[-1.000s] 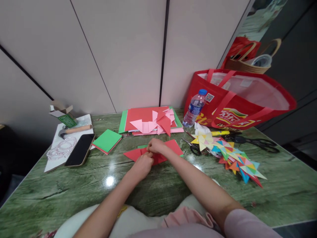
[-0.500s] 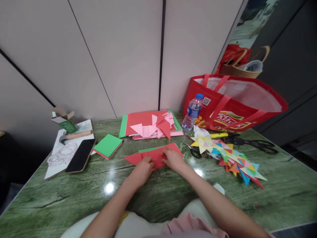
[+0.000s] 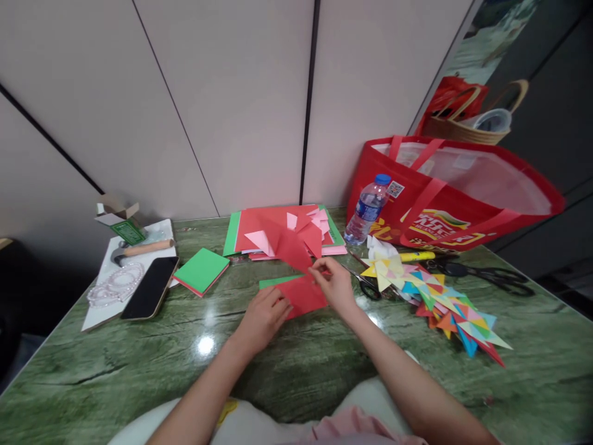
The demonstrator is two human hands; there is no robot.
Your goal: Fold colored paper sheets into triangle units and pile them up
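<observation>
A folded red paper [image 3: 301, 290] lies on the green marble table [image 3: 139, 364] in front of me, over a green sheet [image 3: 273, 282]. My right hand [image 3: 336, 287] pinches its upper flap and lifts it, so the paper stands up toward the stack behind. With its fingers bent, my left hand [image 3: 264, 315] presses on the paper's lower left edge. Just beyond sits a stack of red, pink and green sheets [image 3: 282, 232] with folded pink and red pieces on top.
A small green and red paper pad [image 3: 201, 270], a phone [image 3: 151, 287], bead bracelets [image 3: 111, 285], a hammer [image 3: 139, 250] and a little box [image 3: 118, 219] sit left. Right: small scissors [image 3: 368, 285], colourful folded stars [image 3: 440, 303], black scissors [image 3: 486, 275], water bottle [image 3: 368, 209], red bag [image 3: 454, 191].
My hands went from pinching the paper together, to pressing it flat, and now the right hand has lifted a red flap upward while the left stays on the lower edge.
</observation>
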